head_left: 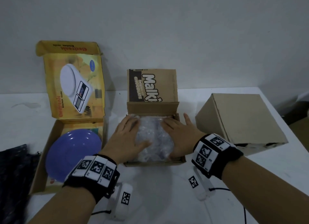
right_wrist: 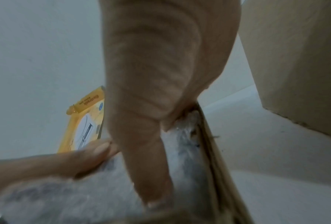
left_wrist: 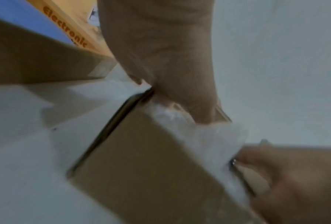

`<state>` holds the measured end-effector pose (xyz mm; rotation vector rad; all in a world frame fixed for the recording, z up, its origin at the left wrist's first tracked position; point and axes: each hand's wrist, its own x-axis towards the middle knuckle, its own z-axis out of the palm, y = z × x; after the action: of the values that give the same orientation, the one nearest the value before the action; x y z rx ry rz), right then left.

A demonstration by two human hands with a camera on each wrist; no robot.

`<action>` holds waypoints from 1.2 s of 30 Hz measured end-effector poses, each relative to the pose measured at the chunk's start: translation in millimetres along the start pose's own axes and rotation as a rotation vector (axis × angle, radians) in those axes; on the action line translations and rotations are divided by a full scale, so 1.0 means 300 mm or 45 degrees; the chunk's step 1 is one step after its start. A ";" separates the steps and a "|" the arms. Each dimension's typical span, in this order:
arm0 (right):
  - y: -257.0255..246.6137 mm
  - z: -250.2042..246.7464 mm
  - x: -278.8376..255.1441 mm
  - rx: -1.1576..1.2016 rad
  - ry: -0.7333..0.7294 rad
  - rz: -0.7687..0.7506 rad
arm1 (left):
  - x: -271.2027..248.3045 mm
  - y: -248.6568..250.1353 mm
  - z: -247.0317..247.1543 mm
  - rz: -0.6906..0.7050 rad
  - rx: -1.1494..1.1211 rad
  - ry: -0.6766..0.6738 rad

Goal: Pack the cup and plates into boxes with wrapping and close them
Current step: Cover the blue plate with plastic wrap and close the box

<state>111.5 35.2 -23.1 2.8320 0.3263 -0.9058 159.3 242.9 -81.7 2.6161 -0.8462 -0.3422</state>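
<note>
A white worktop sits against a plain grey wall. Both grips lie flat with straight fingers, pressing a bubble-wrapped bundle down inside the middle box, whose lid stands up behind the fingers. The left hand rests on the bundle's left side, the right hand on its right. Left of the left hand, a yellow box lies open with a purple plate in it. Right of the right hand stands a closed brown box, near the worktop's right edge. Bare worktop lies between the boxes and below the wrists.
</note>
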 end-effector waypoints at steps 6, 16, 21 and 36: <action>0.004 0.009 0.013 0.012 -0.049 -0.006 | 0.007 0.022 -0.104 -0.050 0.009 -0.498; -0.012 0.061 0.017 -0.082 0.075 0.031 | -0.011 0.019 -0.050 0.028 0.248 -0.260; -0.018 0.031 -0.013 0.020 0.051 0.016 | -0.030 -0.037 -0.006 0.091 0.152 -0.169; 0.040 -0.051 -0.006 2.185 0.759 0.325 | -0.002 0.027 -0.066 -0.447 -1.801 0.341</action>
<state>121.5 26.5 -8.6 4.3175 -1.4571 -0.0744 161.4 242.6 -60.4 1.3735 0.0601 -0.4350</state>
